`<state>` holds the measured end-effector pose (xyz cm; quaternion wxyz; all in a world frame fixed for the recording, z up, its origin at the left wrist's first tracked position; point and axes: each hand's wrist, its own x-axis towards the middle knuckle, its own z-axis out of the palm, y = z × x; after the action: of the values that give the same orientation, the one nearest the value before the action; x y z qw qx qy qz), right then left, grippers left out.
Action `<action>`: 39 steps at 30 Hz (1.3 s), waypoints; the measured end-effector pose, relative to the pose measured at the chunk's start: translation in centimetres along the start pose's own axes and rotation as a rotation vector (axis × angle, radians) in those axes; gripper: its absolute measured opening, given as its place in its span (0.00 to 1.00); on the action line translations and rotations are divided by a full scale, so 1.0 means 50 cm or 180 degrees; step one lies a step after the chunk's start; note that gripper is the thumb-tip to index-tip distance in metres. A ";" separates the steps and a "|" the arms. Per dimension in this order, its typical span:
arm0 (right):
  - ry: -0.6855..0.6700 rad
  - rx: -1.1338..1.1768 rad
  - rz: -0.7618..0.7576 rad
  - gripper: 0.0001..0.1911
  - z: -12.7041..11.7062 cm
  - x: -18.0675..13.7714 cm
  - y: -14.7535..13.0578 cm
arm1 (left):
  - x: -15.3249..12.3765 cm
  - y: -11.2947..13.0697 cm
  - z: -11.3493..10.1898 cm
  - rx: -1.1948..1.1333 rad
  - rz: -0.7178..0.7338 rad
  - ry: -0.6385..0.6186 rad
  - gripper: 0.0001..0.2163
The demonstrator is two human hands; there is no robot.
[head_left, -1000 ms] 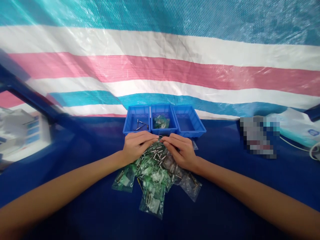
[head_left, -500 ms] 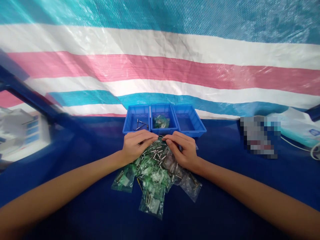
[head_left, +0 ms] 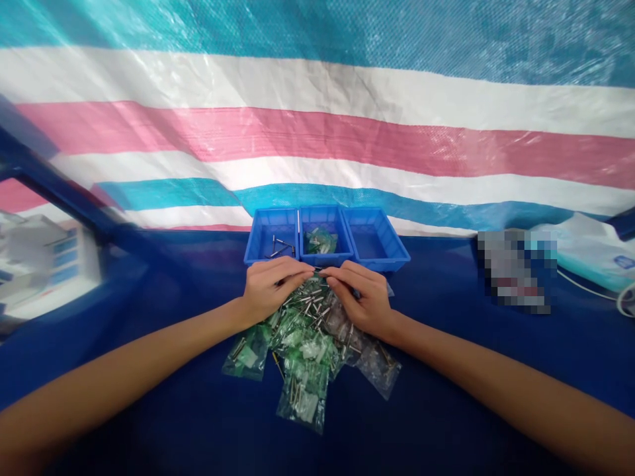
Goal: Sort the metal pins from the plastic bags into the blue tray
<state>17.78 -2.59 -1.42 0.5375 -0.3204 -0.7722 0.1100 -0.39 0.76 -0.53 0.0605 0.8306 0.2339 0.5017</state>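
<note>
My left hand (head_left: 270, 285) and my right hand (head_left: 364, 296) meet almost fingertip to fingertip just above a pile, each with thumb and fingers pinched together. Between the tips is something thin and small, too fine to make out. Under the hands lie loose silvery metal pins (head_left: 311, 307), mixed with green-tinted plastic bags (head_left: 310, 350) that hold more metal parts and white slips. A clear plastic bag (head_left: 381, 367) with metal pieces sticks out at the pile's right side. Close behind the hands, a left blue bin (head_left: 252, 246) contains a few similar pins.
The middle blue bin (head_left: 351, 250) holds small green-tinted bags, and the right blue bin (head_left: 391, 244) stands beside it. A striped plastic sheet (head_left: 317, 132) hangs behind the blue table. At right lie a blurred-out item (head_left: 516, 271) and a white-and-teal plastic bag (head_left: 588, 248).
Both hands keep almost the same place and the same pinch, with only a slight shift of the right fingers. The pile and bins look unchanged.
</note>
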 end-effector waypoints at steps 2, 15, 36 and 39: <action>0.0001 -0.0023 0.0036 0.09 -0.001 0.000 -0.001 | 0.000 0.000 0.000 -0.0007 -0.0006 0.0008 0.02; 0.0110 -0.0009 0.0112 0.09 -0.002 -0.004 0.000 | -0.001 0.002 -0.001 -0.0002 -0.0061 0.0009 0.03; -0.0027 0.0007 0.0021 0.09 0.001 0.000 0.002 | 0.002 0.004 0.001 -0.0008 -0.0052 -0.0056 0.03; -0.0120 0.0057 0.0008 0.08 0.001 0.001 0.002 | 0.002 0.004 0.000 -0.0026 -0.0021 -0.0054 0.03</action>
<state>17.75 -2.46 -1.46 0.5255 -0.3144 -0.7808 0.1237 -0.30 0.64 -0.40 0.0675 0.8338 0.2342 0.4954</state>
